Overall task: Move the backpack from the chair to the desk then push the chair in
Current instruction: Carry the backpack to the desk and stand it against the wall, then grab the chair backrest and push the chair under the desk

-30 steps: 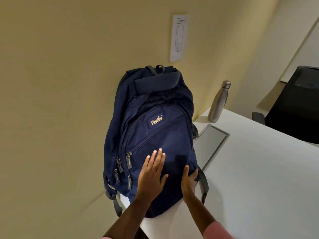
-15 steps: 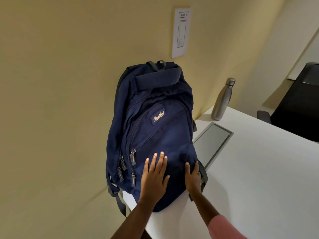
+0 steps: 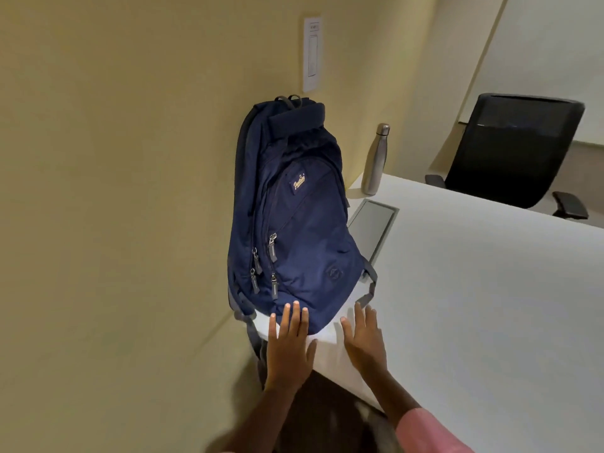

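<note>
The backpack (image 3: 294, 217) stands upright on the near left corner of the white table (image 3: 474, 305), its back against the yellow wall (image 3: 114, 191). Its grey straps hang over the table edge on the left and lie at its right foot. Both hands are flat and spread, each grip wide and holding nothing. The left hand (image 3: 289, 348) has its fingertips touching or just over the lower front edge of the backpack; which, I cannot tell. The right hand (image 3: 364, 341) lies over the table just beside the backpack's right bottom corner, near the strap but apart from the cloth. A steel bottle (image 3: 375, 160) stands behind the backpack by the wall. A black chair (image 3: 510, 148) sits at the table's far side.
</note>
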Action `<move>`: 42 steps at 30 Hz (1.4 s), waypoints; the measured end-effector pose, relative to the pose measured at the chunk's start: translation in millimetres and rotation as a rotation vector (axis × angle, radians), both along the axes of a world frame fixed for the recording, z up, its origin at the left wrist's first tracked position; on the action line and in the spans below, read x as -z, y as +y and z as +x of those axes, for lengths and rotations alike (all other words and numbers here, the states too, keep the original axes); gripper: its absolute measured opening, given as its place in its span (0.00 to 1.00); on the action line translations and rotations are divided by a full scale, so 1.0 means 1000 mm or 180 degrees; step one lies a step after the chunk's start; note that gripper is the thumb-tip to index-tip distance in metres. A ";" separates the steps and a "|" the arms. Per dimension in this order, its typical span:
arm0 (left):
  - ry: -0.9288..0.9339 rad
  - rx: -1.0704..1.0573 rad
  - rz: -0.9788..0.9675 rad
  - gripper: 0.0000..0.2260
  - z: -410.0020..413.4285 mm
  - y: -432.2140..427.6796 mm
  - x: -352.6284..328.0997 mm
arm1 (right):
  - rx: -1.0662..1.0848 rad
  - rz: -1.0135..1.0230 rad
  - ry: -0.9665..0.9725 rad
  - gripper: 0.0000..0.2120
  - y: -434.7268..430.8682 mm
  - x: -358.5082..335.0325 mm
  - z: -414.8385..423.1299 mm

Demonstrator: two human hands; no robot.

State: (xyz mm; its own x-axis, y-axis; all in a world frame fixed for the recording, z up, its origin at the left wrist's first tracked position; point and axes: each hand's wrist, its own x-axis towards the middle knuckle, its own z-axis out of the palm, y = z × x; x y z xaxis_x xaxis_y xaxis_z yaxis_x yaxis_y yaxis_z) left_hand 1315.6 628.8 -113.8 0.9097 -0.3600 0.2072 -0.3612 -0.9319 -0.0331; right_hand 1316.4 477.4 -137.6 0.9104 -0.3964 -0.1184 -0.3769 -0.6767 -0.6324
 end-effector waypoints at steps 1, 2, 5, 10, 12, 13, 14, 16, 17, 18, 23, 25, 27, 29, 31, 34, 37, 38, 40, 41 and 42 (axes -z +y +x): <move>0.0059 0.0027 0.0034 0.31 -0.009 0.005 0.003 | -0.0005 -0.0173 0.0125 0.27 0.005 0.002 -0.011; 0.0125 0.0050 0.0018 0.31 -0.018 0.010 0.005 | -0.0011 -0.0301 0.0232 0.28 0.010 0.004 -0.022; 0.0261 0.0072 -0.0104 0.31 -0.048 0.020 0.010 | -0.0055 -0.0506 0.0426 0.27 0.022 0.004 -0.057; 0.0427 0.0132 -0.0266 0.30 -0.099 0.025 0.014 | -0.0208 -0.0620 0.0455 0.27 0.038 0.006 -0.116; 0.0354 0.0224 -0.0358 0.27 -0.119 0.026 0.014 | -0.0293 -0.0631 0.0472 0.27 0.042 0.009 -0.141; 0.0381 0.0247 -0.0391 0.24 -0.130 0.027 0.014 | -0.0326 -0.0602 0.0469 0.27 0.044 0.010 -0.154; 0.0441 0.0230 -0.0390 0.23 -0.141 0.028 0.012 | -0.0354 -0.0571 0.0471 0.27 0.045 0.012 -0.167; 0.0626 0.0112 -0.0409 0.28 -0.163 0.030 0.011 | -0.0430 -0.0563 0.0534 0.27 0.046 0.014 -0.194; 0.0763 0.0083 -0.0306 0.28 -0.174 0.030 0.015 | -0.0486 -0.0591 0.0585 0.27 0.046 0.015 -0.208; 0.1033 0.0018 -0.0209 0.28 -0.186 0.031 0.019 | -0.0550 -0.0641 0.0626 0.27 0.045 0.016 -0.223; 0.1232 -0.0155 0.0125 0.29 -0.264 0.037 0.026 | -0.0775 -0.0948 0.0632 0.27 0.045 0.017 -0.299; 0.1245 -0.0187 0.0208 0.29 -0.297 0.041 0.028 | -0.0823 -0.1019 0.0649 0.27 0.047 0.017 -0.331; 0.1268 -0.0187 0.0232 0.29 -0.331 0.045 0.028 | -0.0859 -0.1050 0.0645 0.27 0.049 0.017 -0.363; 0.1271 -0.0152 0.0240 0.29 -0.360 0.050 0.029 | -0.0870 -0.1079 0.0650 0.27 0.051 0.016 -0.390; 0.1260 -0.0084 0.0285 0.29 -0.383 0.056 0.028 | -0.0864 -0.1113 0.0680 0.27 0.056 0.014 -0.414; 0.1236 -0.0038 0.0346 0.29 -0.414 0.066 0.028 | -0.0853 -0.1127 0.0697 0.27 0.066 0.012 -0.447; 0.1193 0.0030 0.0332 0.29 -0.443 0.073 0.029 | -0.0801 -0.1093 0.0701 0.27 0.075 0.011 -0.478; 0.1195 0.0066 0.0333 0.29 -0.454 0.075 0.030 | -0.0772 -0.1084 0.0710 0.27 0.078 0.011 -0.490; 0.1206 0.0142 0.0323 0.29 -0.476 0.079 0.033 | -0.0695 -0.1070 0.0732 0.27 0.085 0.012 -0.514; 0.1209 0.0174 0.0307 0.29 -0.488 0.081 0.035 | -0.0672 -0.1064 0.0742 0.27 0.089 0.012 -0.527; 0.1209 0.0198 0.0288 0.29 -0.500 0.082 0.037 | -0.0660 -0.1053 0.0755 0.27 0.093 0.013 -0.540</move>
State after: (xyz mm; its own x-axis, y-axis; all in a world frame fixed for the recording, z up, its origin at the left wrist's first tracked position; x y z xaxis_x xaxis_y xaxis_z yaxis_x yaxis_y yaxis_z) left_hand 816.1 711.2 -150.8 0.8914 -0.4181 -0.1750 -0.4191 -0.9073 0.0329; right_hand 775.9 570.4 -150.3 0.9375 -0.2603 -0.2310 -0.3206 -0.9042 -0.2821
